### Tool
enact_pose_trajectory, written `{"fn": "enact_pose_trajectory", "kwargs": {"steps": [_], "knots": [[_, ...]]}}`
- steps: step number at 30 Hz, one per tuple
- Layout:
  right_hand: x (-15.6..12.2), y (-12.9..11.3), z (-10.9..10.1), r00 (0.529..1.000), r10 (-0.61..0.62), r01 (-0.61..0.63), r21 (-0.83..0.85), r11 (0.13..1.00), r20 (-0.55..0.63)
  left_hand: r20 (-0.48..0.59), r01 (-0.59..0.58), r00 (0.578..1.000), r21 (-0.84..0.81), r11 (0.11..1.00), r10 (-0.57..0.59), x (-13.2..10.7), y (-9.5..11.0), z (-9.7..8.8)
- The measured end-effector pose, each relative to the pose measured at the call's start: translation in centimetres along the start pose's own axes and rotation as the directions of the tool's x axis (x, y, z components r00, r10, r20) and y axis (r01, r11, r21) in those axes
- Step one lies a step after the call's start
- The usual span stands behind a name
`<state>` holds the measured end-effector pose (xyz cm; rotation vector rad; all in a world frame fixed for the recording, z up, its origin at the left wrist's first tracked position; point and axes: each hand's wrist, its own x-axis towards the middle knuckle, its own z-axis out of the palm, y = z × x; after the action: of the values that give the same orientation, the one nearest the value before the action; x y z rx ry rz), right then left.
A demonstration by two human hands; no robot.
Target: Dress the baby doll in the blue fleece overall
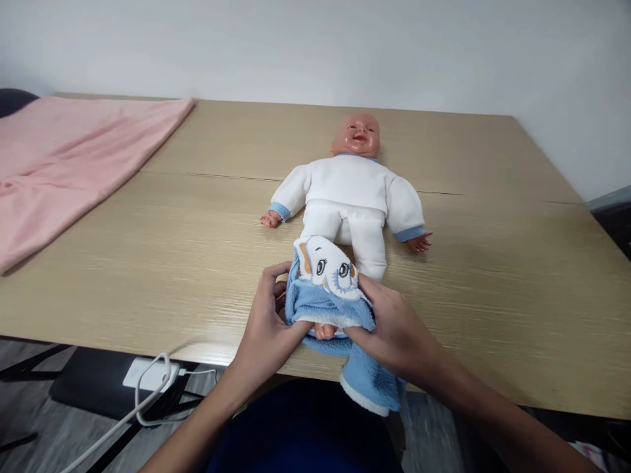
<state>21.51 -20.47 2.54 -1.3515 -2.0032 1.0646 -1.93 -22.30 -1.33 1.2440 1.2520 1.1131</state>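
A baby doll (pixel 348 180) in a white top with blue cuffs lies on its back, head away from me. Around its left-hand foot are blue fleecy trousers (pixel 320 305) with a white elephant face on them. The doll's toes show at the waist or leg opening; I cannot tell which. My left hand (pixel 276 322) grips the fabric's left side, thumb at the white-trimmed edge. On the opposite side my right hand (pixel 389 322) grips the same cloth, thumb also by the toes. One blue leg hangs over the table's front edge. The doll's other foot is hidden.
A pink cloth (pixel 83 157) covers the left end of the wooden table (pixel 207 230). Below the front edge, a white charger (pixel 150 374) with a looped cable (pixel 138 410) rests on a black seat. A white wall stands behind the table.
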Motion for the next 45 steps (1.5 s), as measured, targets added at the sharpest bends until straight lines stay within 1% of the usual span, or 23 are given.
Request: {"fn": "enact_pose_trajectory", "kwargs": {"steps": [3, 6, 9, 12, 15, 18, 20, 21, 23, 26, 27, 28, 30, 32, 34, 36, 37, 39, 42, 44, 45], "knots": [[0.2, 0.0, 0.0, 0.999, 0.02, -0.019, 0.051, 0.999, -0.029, -0.011, -0.052, 0.998, 0.147, 0.988, 0.055, 0.4, 0.0, -0.5], [0.7, 0.1, -0.2, 0.997, -0.01, 0.011, 0.006, 1.0, -0.073, 0.049, -0.097, 0.995, 0.262, 0.96, 0.087, 1.2, 0.3, -1.2], [1.3, 0.4, -0.6, 0.991, -0.098, 0.098, -0.004, 0.995, -0.096, 0.157, -0.138, 0.983, 0.281, 0.95, 0.097, 2.5, 0.9, -2.2], [2.2, 0.9, -1.1, 0.972, -0.206, 0.204, -0.022, 0.979, -0.117, 0.28, -0.138, 0.958, 0.237, 0.962, 0.068, 4.0, 1.6, -3.3], [3.4, 1.8, -1.8, 0.944, -0.313, 0.308, -0.054, 0.95, -0.108, 0.394, -0.123, 0.918, 0.158, 0.98, 0.052, 6.1, 2.1, -4.4], [4.7, 3.2, -2.6, 0.921, -0.384, 0.382, -0.04, 0.923, -0.061, 0.523, -0.09, 0.852, 0.107, 0.99, 0.021, 8.4, 2.0, -5.2], [5.4, 3.9, -3.1, 0.917, -0.398, 0.397, -0.031, 0.917, -0.017, 0.591, -0.055, 0.806, 0.081, 0.995, -0.003, 9.8, 1.8, -5.4], [5.7, 4.2, -3.3, 0.917, -0.398, 0.398, -0.024, 0.917, 0.005, 0.612, -0.045, 0.791, 0.067, 0.997, -0.006, 10.4, 1.7, -5.3], [5.8, 4.4, -3.9, 0.915, -0.402, 0.402, 0.004, 0.915, 0.044, 0.644, -0.049, 0.765, 0.053, 0.997, 0.003, 11.3, 1.6, -5.2], [5.4, 4.3, -4.9, 0.911, -0.398, 0.395, 0.044, 0.917, 0.105, 0.682, -0.077, 0.731, 0.051, 0.996, 0.022, 12.0, 1.3, -5.1], [5.1, 4.3, -5.2, 0.913, -0.387, 0.384, 0.051, 0.922, 0.126, 0.683, -0.075, 0.73, 0.042, 0.996, 0.026, 12.1, 1.2, -5.1], [4.9, 4.3, -5.6, 0.917, -0.374, 0.369, 0.06, 0.928, 0.14, 0.674, -0.064, 0.738, 0.024, 0.998, 0.031, 12.1, 0.9, -5.2], [4.5, 4.3, -6.4, 0.929, -0.348, 0.336, 0.107, 0.936, 0.127, 0.622, -0.036, 0.782, -0.022, 0.999, 0.042, 12.1, 0.3, -5.5], [4.3, 4.5, -7.0, 0.939, -0.335, 0.31, 0.223, 0.924, 0.083, 0.547, -0.04, 0.835, -0.046, 0.998, 0.058, 12.1, -0.2, -5.8], [4.3, 4.7, -7.3, 0.949, -0.308, 0.258, 0.391, 0.883, 0.07, 0.475, -0.07, 0.877, -0.027, 0.997, 0.074, 12.0, -0.4, -6.0], [4.3, 4.9, -7.4, 0.96, -0.258, 0.167, 0.511, 0.843, 0.113, 0.436, -0.09, 0.897, 0.01, 0.996, 0.077, 12.0, -0.4, -6.0], [4.2, 4.9, -7.3, 0.965, -0.223, 0.119, 0.533, 0.838, 0.136, 0.429, -0.09, 0.901, 0.023, 0.996, 0.071, 11.9, -0.3, -5.9], [4.2, 4.8, -7.2, 0.975, -0.146, 0.04, 0.518, 0.855, 0.166, 0.434, -0.074, 0.899, 0.033, 0.997, 0.052, 11.8, 0.0, -5.7], [4.1, 4.2, -7.0, 0.981, -0.044, -0.043, 0.436, 0.899, 0.188, 0.423, -0.076, 0.905, 0.035, 0.996, 0.054, 11.9, 0.5, -5.2], [4.0, 3.7, -6.8, 0.984, -0.017, -0.052, 0.38, 0.923, 0.175, 0.385, -0.139, 0.919, 0.101, 0.985, 0.09, 12.2, 1.0, -4.5], [3.9, 3.5, -6.7, 0.987, -0.013, -0.048, 0.366, 0.929, 0.161, 0.354, -0.187, 0.928, 0.169, 0.968, 0.118, 12.5, 1.4, -4.1]]}}
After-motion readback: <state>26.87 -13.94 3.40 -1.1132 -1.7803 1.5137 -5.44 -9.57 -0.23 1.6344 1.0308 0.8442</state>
